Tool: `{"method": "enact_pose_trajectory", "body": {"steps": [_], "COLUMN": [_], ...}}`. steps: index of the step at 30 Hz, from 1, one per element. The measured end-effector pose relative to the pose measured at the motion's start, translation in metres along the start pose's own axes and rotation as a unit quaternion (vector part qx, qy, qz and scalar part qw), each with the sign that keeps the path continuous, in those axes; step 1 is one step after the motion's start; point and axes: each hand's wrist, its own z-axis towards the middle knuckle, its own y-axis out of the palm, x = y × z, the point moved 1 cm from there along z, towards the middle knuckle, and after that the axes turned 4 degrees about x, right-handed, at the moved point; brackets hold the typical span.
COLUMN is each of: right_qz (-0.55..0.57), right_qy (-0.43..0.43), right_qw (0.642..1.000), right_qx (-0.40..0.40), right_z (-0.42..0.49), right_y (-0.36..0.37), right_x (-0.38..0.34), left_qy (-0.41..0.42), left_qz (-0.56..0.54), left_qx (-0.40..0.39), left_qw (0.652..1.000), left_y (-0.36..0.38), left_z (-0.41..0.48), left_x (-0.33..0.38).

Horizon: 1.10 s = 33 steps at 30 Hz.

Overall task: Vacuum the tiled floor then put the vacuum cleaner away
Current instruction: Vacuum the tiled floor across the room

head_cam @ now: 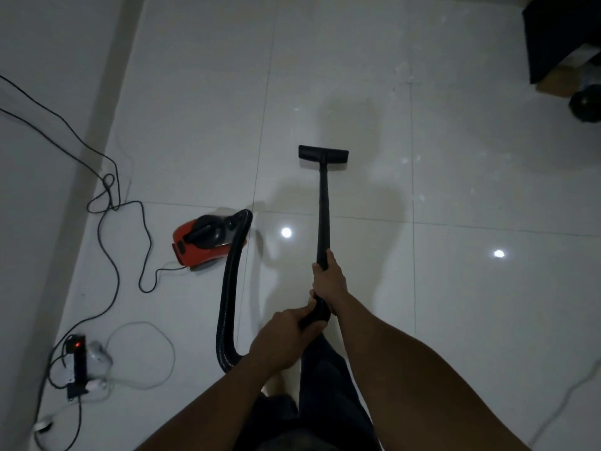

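A red and black vacuum cleaner body (pixel 203 244) sits on the glossy white tiled floor (pixel 455 190) to my left. Its ribbed black hose (pixel 229 297) curves down and back up to the wand handle. The black wand (pixel 323 209) slopes away from me and ends in a flat floor nozzle (pixel 323 153) resting on the tiles. My right hand (pixel 328 278) grips the wand higher up. My left hand (pixel 283 343) closes around the handle end where the hose joins. Dark trousers show below my arms.
A wall runs along the left. Black power cables (pixel 110 203) loop across the floor to a power strip (pixel 77 362) with a red light, with white cords around it. Dark furniture (pixel 559 34) and a black round object (pixel 587 104) stand at the top right. A white cord (pixel 566 398) lies lower right.
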Motion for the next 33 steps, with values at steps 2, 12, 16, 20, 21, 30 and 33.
{"method": "enact_pose_trajectory", "body": {"steps": [2, 12, 16, 20, 21, 30, 33], "right_qz": [-0.004, -0.016, -0.017, -0.001, 0.009, 0.018, 0.040], "right_qy": [0.000, 0.027, 0.029, 0.038, 0.040, 0.041, 0.051], "right_qw": [1.000, 0.999, 0.999, 0.999, 0.999, 0.999, 0.997], "right_qx": [0.005, 0.013, 0.017, 0.006, 0.004, -0.014, -0.028], "right_z": [-0.015, -0.076, -0.088, -0.081, -0.078, -0.023, 0.004], "right_y": [0.007, 0.041, 0.042, 0.031, 0.028, -0.008, -0.026], "right_x": [0.021, 0.123, 0.144, 0.143, 0.140, 0.102, 0.075], "left_qy": [-0.004, -0.016, -0.020, -0.015, -0.014, -0.017, -0.026], "left_qz": [-0.016, -0.008, -0.004, 0.014, 0.010, 0.001, -0.005], "left_qx": [-0.003, -0.032, -0.041, -0.036, -0.035, -0.031, -0.028], "left_qw": [1.000, 0.999, 0.999, 0.999, 0.999, 0.999, 0.999], "left_y": [0.008, 0.044, 0.052, 0.058, 0.059, 0.066, 0.064], "left_z": [-0.021, -0.107, -0.122, -0.117, -0.113, -0.052, -0.018], "left_x": [-0.015, -0.079, -0.086, -0.080, -0.077, -0.031, -0.006]}}
